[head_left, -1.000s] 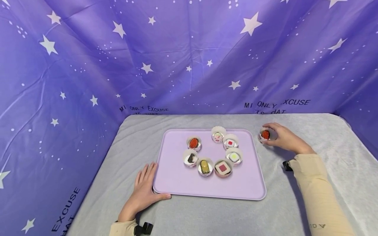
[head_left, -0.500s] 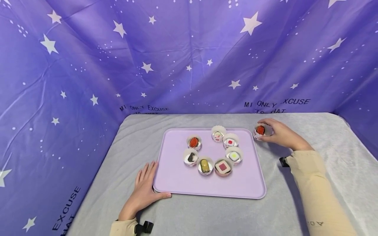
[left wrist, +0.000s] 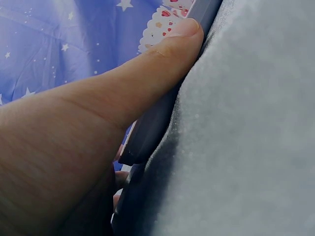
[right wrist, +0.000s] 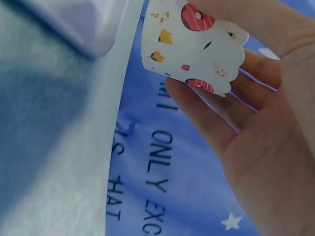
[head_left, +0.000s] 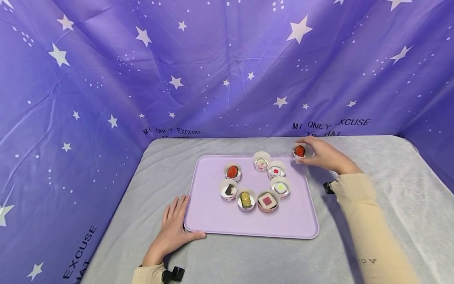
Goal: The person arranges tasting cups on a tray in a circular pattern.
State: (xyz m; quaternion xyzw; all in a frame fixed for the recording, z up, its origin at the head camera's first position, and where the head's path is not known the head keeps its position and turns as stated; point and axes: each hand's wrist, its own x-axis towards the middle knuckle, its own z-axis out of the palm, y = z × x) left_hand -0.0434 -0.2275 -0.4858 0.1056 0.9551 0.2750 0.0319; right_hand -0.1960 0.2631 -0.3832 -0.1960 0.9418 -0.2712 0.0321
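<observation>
My right hand (head_left: 324, 154) pinches a white paper baking cup (right wrist: 194, 46) printed with donuts and flowers, thumb on one side and fingers on the other. A red roe sushi piece (head_left: 299, 151) sits inside it. The cup is held over the back right corner of the lilac tray (head_left: 220, 223). My left hand (head_left: 172, 230) lies at the tray's front left corner, its fingers straight along the left side and the thumb (left wrist: 162, 54) against the front edge.
Several paper cups with sushi pieces stand on the tray, among them a red roe one (head_left: 232, 172), a yellow-topped one (head_left: 246, 200) and a square pink-centred one (head_left: 267, 201). A grey cloth (head_left: 248, 260) covers the table. A purple star curtain (head_left: 227, 71) hangs behind.
My right hand has carried the roe sushi cup leftward and back, from beside the tray to over its back right corner. My left hand stays in place.
</observation>
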